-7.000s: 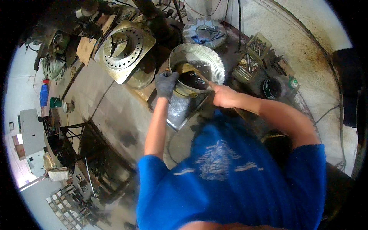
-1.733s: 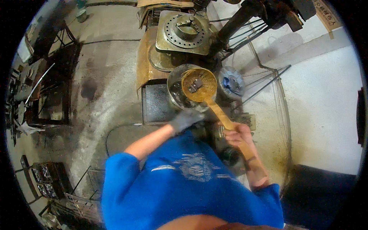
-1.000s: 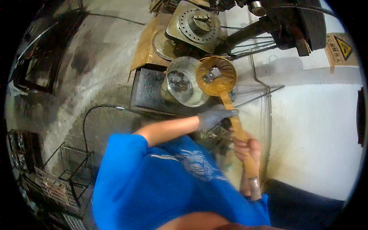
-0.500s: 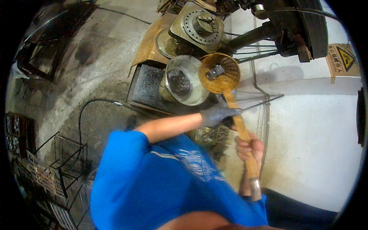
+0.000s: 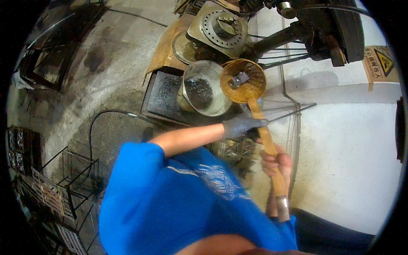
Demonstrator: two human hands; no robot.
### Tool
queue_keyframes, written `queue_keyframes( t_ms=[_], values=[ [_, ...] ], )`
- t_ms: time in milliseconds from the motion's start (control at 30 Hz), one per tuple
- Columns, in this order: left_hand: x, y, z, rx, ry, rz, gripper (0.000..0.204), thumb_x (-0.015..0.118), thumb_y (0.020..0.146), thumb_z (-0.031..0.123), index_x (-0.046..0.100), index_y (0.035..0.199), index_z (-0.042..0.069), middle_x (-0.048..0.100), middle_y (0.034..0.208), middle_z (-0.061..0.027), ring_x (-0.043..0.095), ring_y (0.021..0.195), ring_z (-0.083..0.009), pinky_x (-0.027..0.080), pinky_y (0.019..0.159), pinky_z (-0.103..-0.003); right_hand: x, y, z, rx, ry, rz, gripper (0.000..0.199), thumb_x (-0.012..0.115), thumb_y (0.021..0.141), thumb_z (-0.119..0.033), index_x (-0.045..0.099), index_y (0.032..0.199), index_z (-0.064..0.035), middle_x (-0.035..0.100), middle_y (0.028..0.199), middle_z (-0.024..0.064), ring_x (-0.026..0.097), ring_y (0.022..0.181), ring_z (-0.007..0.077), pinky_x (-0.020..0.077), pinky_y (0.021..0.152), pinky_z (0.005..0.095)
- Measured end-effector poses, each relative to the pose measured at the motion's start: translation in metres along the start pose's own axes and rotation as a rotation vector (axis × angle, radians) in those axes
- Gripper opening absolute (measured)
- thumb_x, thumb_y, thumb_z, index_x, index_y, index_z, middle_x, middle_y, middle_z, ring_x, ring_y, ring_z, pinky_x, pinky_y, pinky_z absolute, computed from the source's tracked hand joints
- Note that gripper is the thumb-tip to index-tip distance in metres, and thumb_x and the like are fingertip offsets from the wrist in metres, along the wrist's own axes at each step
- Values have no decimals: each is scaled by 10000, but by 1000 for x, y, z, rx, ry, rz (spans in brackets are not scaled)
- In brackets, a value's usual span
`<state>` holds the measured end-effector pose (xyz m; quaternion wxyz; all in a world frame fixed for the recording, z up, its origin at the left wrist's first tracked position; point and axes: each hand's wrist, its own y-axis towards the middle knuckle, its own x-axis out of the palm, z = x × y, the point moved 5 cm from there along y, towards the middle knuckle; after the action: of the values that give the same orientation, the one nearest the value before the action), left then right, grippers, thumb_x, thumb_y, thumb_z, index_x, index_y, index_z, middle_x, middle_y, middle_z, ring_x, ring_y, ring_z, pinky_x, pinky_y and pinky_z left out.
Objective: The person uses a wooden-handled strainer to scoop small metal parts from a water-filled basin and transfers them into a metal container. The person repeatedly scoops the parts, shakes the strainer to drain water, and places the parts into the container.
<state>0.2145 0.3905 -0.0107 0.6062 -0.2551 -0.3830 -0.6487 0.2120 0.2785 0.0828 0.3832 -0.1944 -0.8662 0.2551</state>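
A long-handled bamboo strainer (image 5: 248, 92) slants across the right of the middle, with its round woven bowl at the far end. Two or so small grey metal blocks (image 5: 239, 80) lie inside the bowl. My left hand (image 5: 244, 127), in a dark glove, is closed around the upper part of the handle. Lower down, my bare right hand (image 5: 277, 162) wraps its fingers around the same handle. Left of the bowl, and partly overlapped by it, stands a pale bucket (image 5: 217, 104) with dark bits in the bottom.
The bucket stands on a dark tray (image 5: 158, 95) strewn with shavings. Beyond it is a machine table with a round chuck (image 5: 225, 27). A dark machine arm (image 5: 282, 40) reaches in from the upper right, beside a white wall (image 5: 348, 148). Metal racks (image 5: 63, 182) stand at left.
Both hands keep their hold on the strainer, which stays almost in place over the bucket's right edge. The view has shifted very slightly.
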Motion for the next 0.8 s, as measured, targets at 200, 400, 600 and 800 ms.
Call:
queue_keyframes(
  t_ms=[200,400,600,800],
  values=[
    [-2,0,0,3,-4,22,324,574,798,361,570,925,63,566,872,-13,502,816,-93,426,724,-265,2,2,-1,-5,-38,4,629,569,664,-101,330,1236,5,345,645,-3,357,453,54,308,310,205],
    [-6,3,0,5,0,14,296,569,807,345,573,895,62,558,859,-1,492,803,-80,418,714,-246,3,6,-1,-36,10,-72,689,623,668,-128,302,1249,59,372,682,12,375,484,60,329,329,194],
    [-11,4,-1,34,11,40,291,570,809,339,575,886,59,557,845,4,490,801,-79,408,730,-238,1,8,-2,12,-48,10,662,600,634,-112,344,1234,3,330,644,-13,354,454,53,321,318,204],
    [-8,2,4,8,-14,3,307,571,807,341,580,904,50,561,848,0,489,814,-82,407,743,-245,5,7,-3,0,-53,43,669,575,612,-99,350,1232,7,326,643,-15,339,446,51,308,310,201]
  ],
)
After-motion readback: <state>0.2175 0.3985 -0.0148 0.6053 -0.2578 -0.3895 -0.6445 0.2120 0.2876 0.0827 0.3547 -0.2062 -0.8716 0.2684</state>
